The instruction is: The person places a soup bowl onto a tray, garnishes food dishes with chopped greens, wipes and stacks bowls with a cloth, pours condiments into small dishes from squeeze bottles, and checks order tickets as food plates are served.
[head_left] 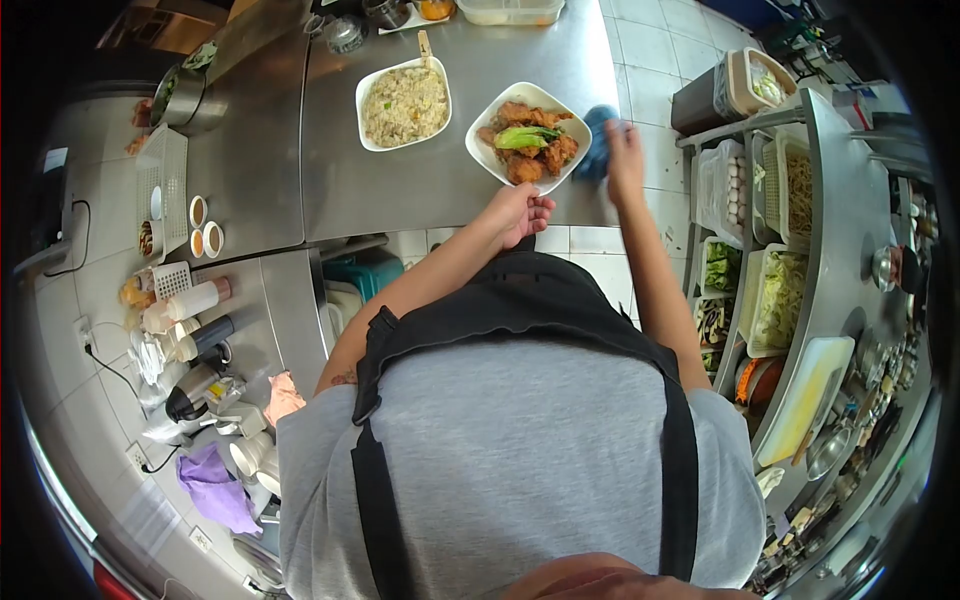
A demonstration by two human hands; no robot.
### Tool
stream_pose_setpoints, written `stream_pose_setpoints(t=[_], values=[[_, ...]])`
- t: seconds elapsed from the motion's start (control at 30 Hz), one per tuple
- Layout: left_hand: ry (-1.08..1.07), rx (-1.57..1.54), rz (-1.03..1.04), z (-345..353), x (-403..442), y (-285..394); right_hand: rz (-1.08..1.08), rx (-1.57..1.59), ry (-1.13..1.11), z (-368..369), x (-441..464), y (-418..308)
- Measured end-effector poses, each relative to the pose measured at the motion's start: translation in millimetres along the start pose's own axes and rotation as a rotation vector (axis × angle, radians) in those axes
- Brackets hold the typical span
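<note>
A white squarish bowl (476, 142) holds browned fried chicken pieces (525, 171) topped with a green leafy vegetable (527, 138). My left hand (520, 212) grips its near rim, with the fingers curled. Just right of the bowl, at the counter's right edge, my right hand (625, 165) has a blue cloth (597, 145) in its grasp; both are smeared by motion. Left of the chicken stands a second white bowl (360, 108) of fried rice (405, 103), with a wooden-looking handle (425, 48) at its far edge. Neither hand touches the rice bowl.
The steel counter (335, 195) carries small sauce cups (198, 212) and a white basket (163, 185) on the left. A clear container (510, 12) stands at the far edge. To the right, a shelf rack holds eggs (736, 190) and bins of shredded vegetables (780, 290).
</note>
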State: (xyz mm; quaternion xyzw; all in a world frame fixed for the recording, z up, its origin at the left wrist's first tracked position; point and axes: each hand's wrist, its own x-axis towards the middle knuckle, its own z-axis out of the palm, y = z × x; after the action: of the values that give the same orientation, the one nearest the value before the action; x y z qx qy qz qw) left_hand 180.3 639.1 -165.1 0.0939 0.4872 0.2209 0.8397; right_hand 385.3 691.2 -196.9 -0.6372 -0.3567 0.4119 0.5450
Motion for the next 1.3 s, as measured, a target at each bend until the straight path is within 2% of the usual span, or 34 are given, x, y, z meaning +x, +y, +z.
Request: stream_pose_setpoints(t=[0.07, 0.13, 0.27, 0.3, 0.33, 0.37, 0.4, 0.43, 0.47, 0.57, 0.67, 0.7, 0.83, 0.93, 1.0, 1.07, 1.2, 1.3], values=[[0.029, -0.045, 0.015, 1, -3, 0, -0.1, 0.054, 0.196, -19, 35, -16], [0.05, -0.085, 0.013, 6, -11, 1, -0.17, 0.231, 0.226, -28, 34, -57], [0.039, -0.074, -0.006, 6, -10, 3, -0.214, -0.168, 0.127, -42, 12, -49], [0.035, -0.075, -0.007, 6, -10, 5, -0.114, -0.277, 0.053, -41, 0, -36], [0.032, -0.077, -0.011, 6, -11, 4, -0.112, -0.196, 0.036, -26, -22, -29], [0.015, -0.08, -0.025, 4, -11, 3, -0.063, -0.139, -0.084, -20, -34, -9], [-0.003, -0.081, -0.038, 3, -8, 3, -0.101, -0.002, -0.086, -7, -50, 7], [-0.019, -0.082, -0.051, 2, -6, 3, 0.022, 0.131, -0.043, 3, -68, 3], [-0.031, -0.089, -0.064, -2, -2, 2, 0.054, 0.188, -0.04, 8, -78, 5], [-0.049, -0.094, -0.103, -6, 3, 2, 0.097, 0.168, -0.063, 12, -100, 9], [-0.041, -0.078, -0.124, -7, 5, 5, 0.084, 0.124, -0.065, 12, -93, 10], [-0.054, -0.081, -0.127, -8, 6, 5, 0.048, 0.041, -0.036, 12, -84, 12], [-0.054, -0.119, -0.144, -4, 2, 6, 0.031, 0.099, 0.134, 17, -55, -5], [-0.039, -0.166, -0.163, 1, 1, 6, 0.058, 0.162, 0.074, 15, -73, 1], [-0.03, -0.13, -0.149, -1, 4, 6, 0.122, 0.058, -0.076, 8, -91, 10], [-0.037, -0.079, -0.134, -1, 2, 6, 0.194, 0.206, -0.169, 3, -94, 7], [-0.098, -0.028, -0.088, -8, -10, 14, 0.155, 0.227, -0.117, -3, -46, 8], [-0.148, -0.058, -0.075, -18, -35, 12, 0.091, 0.296, -0.102, 3, 1, -21]])
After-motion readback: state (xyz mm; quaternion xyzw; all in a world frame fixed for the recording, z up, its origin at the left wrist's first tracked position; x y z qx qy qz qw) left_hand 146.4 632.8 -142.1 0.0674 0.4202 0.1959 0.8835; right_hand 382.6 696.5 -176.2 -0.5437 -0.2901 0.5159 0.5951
